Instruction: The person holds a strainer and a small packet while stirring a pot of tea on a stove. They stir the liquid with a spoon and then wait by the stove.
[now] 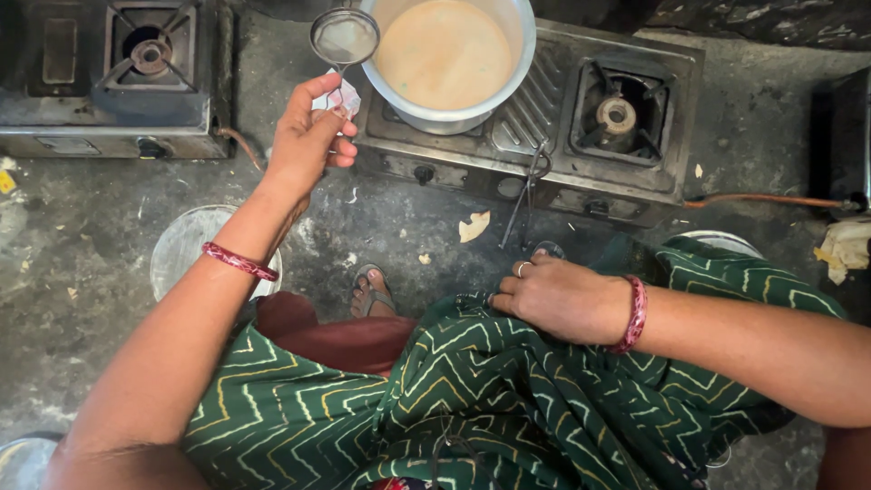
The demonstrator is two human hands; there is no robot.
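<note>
From the head view, your left hand [308, 136] holds a small strainer [344, 38] by its handle, at 9 o'clock of the pot [449, 56] of milky tea on the stove [581, 136]. Your right hand [558, 295] rests loosely closed on the green cloth [472, 390], holding nothing.

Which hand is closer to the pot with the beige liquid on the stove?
Left. The left hand holds a strainer beside the pot; the right hand rests on green cloth, farther away.

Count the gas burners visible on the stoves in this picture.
3: one bare on the left stove, one bare at the right stove's right end, one mostly hidden under the pot.
</note>
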